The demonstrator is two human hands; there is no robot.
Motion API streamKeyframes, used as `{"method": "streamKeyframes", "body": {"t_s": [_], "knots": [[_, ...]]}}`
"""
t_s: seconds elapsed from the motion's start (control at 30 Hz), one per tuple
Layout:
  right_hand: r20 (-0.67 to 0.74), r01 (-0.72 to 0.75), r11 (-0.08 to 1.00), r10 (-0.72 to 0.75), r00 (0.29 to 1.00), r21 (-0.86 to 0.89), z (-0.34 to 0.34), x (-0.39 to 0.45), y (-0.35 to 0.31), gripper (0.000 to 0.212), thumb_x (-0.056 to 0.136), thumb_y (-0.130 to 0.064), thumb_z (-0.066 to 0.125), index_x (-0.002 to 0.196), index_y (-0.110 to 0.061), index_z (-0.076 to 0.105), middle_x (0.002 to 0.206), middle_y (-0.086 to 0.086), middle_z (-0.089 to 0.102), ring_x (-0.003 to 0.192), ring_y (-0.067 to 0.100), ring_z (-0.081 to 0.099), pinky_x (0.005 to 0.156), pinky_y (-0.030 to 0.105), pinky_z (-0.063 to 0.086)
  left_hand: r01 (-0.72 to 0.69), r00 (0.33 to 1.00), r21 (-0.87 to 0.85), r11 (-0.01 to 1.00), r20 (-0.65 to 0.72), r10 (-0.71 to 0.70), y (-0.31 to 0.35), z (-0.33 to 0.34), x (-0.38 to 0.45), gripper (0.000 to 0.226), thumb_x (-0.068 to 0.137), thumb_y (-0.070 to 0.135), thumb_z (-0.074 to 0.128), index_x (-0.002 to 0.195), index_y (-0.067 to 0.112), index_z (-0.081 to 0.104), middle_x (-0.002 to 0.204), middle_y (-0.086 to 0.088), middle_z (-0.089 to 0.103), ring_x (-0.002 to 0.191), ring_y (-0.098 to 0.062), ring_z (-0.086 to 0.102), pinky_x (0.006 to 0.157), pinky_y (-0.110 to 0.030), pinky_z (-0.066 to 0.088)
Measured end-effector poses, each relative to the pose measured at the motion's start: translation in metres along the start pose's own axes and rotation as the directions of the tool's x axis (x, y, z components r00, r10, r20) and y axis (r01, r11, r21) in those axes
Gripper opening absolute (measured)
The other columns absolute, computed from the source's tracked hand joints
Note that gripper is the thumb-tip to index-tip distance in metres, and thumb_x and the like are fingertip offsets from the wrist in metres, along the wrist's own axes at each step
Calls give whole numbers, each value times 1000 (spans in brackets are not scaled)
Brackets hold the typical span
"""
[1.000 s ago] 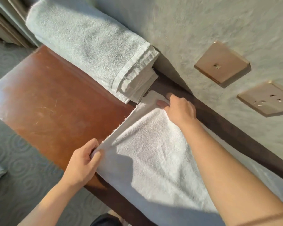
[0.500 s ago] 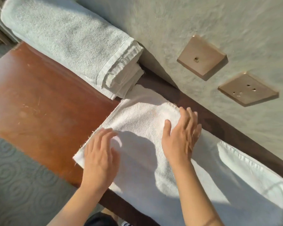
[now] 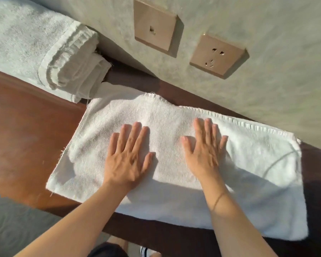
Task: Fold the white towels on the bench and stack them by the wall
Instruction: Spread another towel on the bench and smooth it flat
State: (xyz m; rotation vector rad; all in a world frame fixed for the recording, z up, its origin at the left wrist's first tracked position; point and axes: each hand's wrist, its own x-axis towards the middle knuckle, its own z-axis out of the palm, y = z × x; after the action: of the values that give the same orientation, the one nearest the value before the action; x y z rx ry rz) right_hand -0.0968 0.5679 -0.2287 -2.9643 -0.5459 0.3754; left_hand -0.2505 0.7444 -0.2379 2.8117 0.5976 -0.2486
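Observation:
A white towel lies flat across the brown wooden bench, folded into a long rectangle with its hemmed edge toward the wall. My left hand presses flat on its middle-left part, fingers straight and spread. My right hand lies flat on the towel's middle, fingers straight too. A stack of folded white towels sits at the upper left against the wall, touching the flat towel's far left corner.
The grey-green wall runs along the bench's far side, with two bronze socket plates on it. Patterned grey carpet lies below the bench's near edge. Bare bench top is to the left.
Both hands let go of the towel's left edge and corner and moved rightward, now lying flat on it. The view swung right, showing the whole towel.

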Motion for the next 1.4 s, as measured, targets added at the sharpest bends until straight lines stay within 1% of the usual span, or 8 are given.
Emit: {"method": "streamKeyframes", "body": {"t_s": [0.13, 0.27, 0.43, 0.73, 0.9, 1.0, 1.23, 1.4], "knots": [[-154, -58, 998, 57, 986, -1, 4, -48, 24, 68, 98, -59, 26, 160, -34, 15, 169, 1, 8, 156, 30, 0, 122, 61, -1, 45, 999, -7, 999, -25, -45, 19, -5, 1, 76, 98, 54, 19, 162, 23, -7, 170, -3, -9, 155, -34, -14, 125, -55, -3], [-90, -98, 995, 96, 991, -26, 18, -56, 31, 71, 94, -61, 21, 159, -34, 18, 169, 2, 6, 155, 33, -2, 120, 65, 0, -230, 970, -36, 972, -84, 227, 60, 3, 12, 67, 103, 49, 27, 163, 21, 11, 170, -1, 6, 157, -29, -3, 126, -52, 8], [-99, 0, 998, -5, 995, -56, 24, -75, 81, 65, 100, -59, 20, 160, -37, 8, 170, -3, -1, 156, 22, -4, 123, 57, 1, -267, 959, 15, 964, -94, 267, 53, 16, 22, 65, 103, 52, 29, 162, 27, 15, 169, 1, 15, 157, -28, 5, 126, -50, 11], [-3, -346, 938, 346, 938, -19, 9, -130, 144, 73, 95, -64, 4, 159, -33, -10, 168, 3, -16, 155, 31, -11, 122, 58, 0, -234, 966, -5, 972, -111, 232, 124, 16, 4, 56, 102, 22, 25, 155, 10, 38, 167, -12, 19, 154, -39, 10, 126, -49, 1], [-94, -215, 975, 219, 971, 54, -12, -104, 173, 57, 100, -55, 27, 150, -29, 36, 158, 9, 34, 141, 35, 36, 111, 58, 26, -212, 974, -129, 969, 48, 220, 247, 48, -19, 66, 104, 50, 25, 163, 28, 4, 170, 0, -9, 155, -26, -16, 126, -49, -7], [-99, -20, 999, 17, 995, -30, -12, -100, 231, 60, 103, -51, 30, 158, -30, 24, 168, 3, 15, 155, 25, 9, 123, 54, 11, -184, 982, 11, 983, 47, 183, 258, 61, -17, 71, 102, 59, 22, 162, 32, -5, 170, 0, -11, 155, -30, -17, 124, -53, -11], [-149, -373, 912, 398, 905, 174, -14, -96, 245, 61, 104, -52, 23, 160, -29, 18, 169, 0, 7, 155, 25, 7, 122, 58, 14, -224, 975, 42, 974, -9, 224, 258, 66, -18, 75, 95, 57, 33, 162, 31, 12, 170, -3, 9, 157, -33, 1, 124, -58, 5], [-194, -486, 802, 569, 799, 348, -35, -60, 258, 52, 104, -38, 36, 154, -23, 33, 160, 9, 32, 143, 28, 34, 104, 55, 34, -224, 974, 65, 972, -26, 226, 256, 67, -16, 79, 91, 58, 36, 162, 32, 14, 170, -1, 12, 157, -32, 4, 124, -57, 6]]}}
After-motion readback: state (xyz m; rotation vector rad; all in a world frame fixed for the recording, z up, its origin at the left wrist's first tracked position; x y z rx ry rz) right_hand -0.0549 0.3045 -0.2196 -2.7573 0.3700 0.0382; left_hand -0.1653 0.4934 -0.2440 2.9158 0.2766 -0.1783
